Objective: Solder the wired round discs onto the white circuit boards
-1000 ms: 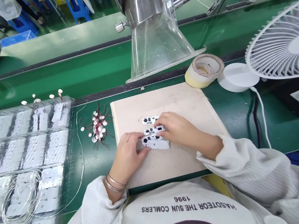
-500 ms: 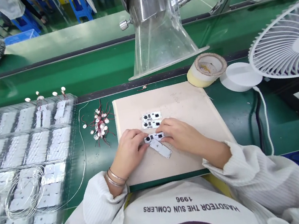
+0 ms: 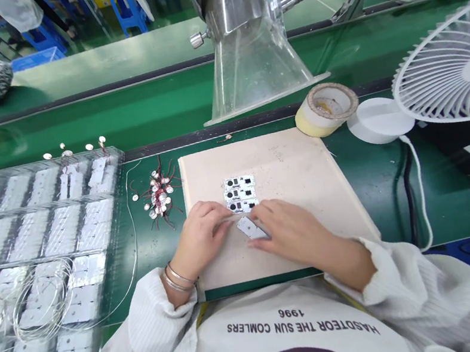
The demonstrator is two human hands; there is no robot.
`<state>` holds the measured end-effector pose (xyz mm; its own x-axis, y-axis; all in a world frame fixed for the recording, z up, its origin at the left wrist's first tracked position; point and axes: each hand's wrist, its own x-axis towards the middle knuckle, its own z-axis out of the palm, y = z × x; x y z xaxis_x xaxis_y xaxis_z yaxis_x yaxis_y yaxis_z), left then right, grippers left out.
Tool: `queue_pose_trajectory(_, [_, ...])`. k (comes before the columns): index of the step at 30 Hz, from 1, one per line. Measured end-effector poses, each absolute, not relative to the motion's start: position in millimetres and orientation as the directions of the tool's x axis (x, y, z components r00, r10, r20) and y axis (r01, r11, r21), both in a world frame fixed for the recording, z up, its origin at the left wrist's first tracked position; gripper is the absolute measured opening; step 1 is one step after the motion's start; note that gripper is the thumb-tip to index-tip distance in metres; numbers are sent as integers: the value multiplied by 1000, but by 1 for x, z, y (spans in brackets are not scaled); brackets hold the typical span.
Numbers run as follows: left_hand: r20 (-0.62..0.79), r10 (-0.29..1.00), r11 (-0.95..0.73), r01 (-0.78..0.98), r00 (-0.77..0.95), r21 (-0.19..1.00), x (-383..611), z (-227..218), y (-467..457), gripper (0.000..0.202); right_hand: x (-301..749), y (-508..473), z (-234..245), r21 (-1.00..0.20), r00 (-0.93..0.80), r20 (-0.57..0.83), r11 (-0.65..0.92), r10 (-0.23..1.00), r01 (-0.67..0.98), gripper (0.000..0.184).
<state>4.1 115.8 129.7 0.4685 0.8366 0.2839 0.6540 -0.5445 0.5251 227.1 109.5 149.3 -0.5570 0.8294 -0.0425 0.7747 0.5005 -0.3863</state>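
Three white circuit boards (image 3: 240, 194) with black parts lie stacked edge to edge in a column on the beige work mat (image 3: 299, 177). Just below them a loose circuit board (image 3: 250, 227) lies slanted, its plain white face up. My right hand (image 3: 292, 229) has its thumb and fingers closed around that loose board, covering its right end. My left hand (image 3: 204, 233) is at the lower left corner of the column, thumb and fingers drawn together. Whether anything is between those fingertips is hidden.
Left of the mat lie a heap of small round discs with red and black wires (image 3: 159, 194), clear trays of white boards (image 3: 62, 225) and a wire coil (image 3: 45, 300). A tape roll (image 3: 327, 108), a fan (image 3: 456, 64) and a clear hood (image 3: 258, 75) stand behind and right.
The lowest upright board has moved up against the other two. My right hand has come down from it to the slanted board; my left hand has stayed nearly in place.
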Motion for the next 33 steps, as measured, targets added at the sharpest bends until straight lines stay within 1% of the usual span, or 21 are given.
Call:
queue_pose_trajectory(1, [290, 849, -527, 677, 441, 514, 4, 130, 116, 21, 225, 103, 150, -354, -595, -53, 542, 802, 762, 29])
queue_pose_trajectory(2, [290, 859, -513, 697, 422, 501, 3, 130, 118, 22, 223, 98, 150, -329, -634, -55, 586, 771, 741, 26])
queue_pose_trajectory(3, [288, 864, -504, 712, 414, 489, 3, 130, 119, 22, 222, 95, 150, -320, -666, -51, 620, 744, 716, 18])
queue_pose_trajectory(4, [286, 865, -502, 719, 412, 480, 2, 130, 121, 22, 220, 95, 149, -331, -690, -47, 641, 722, 693, 11])
queue_pose_trajectory(5, [288, 865, -502, 722, 412, 475, 2, 130, 123, 21, 219, 96, 149, -353, -705, -44, 649, 708, 674, 10])
queue_pose_trajectory(7, [304, 865, -501, 728, 400, 468, 0, 130, 126, 19, 217, 101, 147, -371, -699, -26, 642, 715, 671, 17])
queue_pose_trajectory(10, [311, 878, -473, 759, 364, 447, -5, 131, 128, 17, 215, 109, 145, -309, -656, 44, 635, 753, 708, 13])
queue_pose_trajectory(11, [306, 885, -459, 771, 352, 441, -7, 131, 128, 17, 215, 109, 144, -288, -655, 76, 645, 752, 708, 13])
queue_pose_trajectory(14, [296, 893, -442, 782, 338, 440, -10, 130, 128, 16, 214, 108, 139, -272, -700, 131, 705, 702, 655, 19])
queue_pose_trajectory(16, [286, 889, -455, 770, 359, 447, -8, 128, 130, 19, 213, 107, 135, -271, -719, 129, 721, 683, 637, 17])
queue_pose_trajectory(21, [239, 888, -460, 757, 393, 465, 5, 127, 133, 27, 216, 113, 131, -294, -668, 123, 670, 734, 682, 15])
queue_pose_trajectory(25, [250, 888, -459, 770, 385, 443, 3, 148, 119, 26, 225, 116, 121, -328, -647, 184, 667, 740, 669, 17])
queue_pose_trajectory(28, [276, 896, -436, 808, 348, 395, -11, 175, 95, 24, 232, 120, 109, -329, -628, 290, 691, 722, 643, 22])
queue_pose_trajectory(31, [316, 920, -338, 878, 232, 338, -41, 203, 73, 23, 236, 121, 108, -331, -595, 370, 700, 714, 633, 31])
queue_pose_trajectory(33, [327, 939, -195, 948, 106, 250, -75, 217, 67, 23, 238, 119, 111, -326, -575, 395, 695, 716, 641, 33])
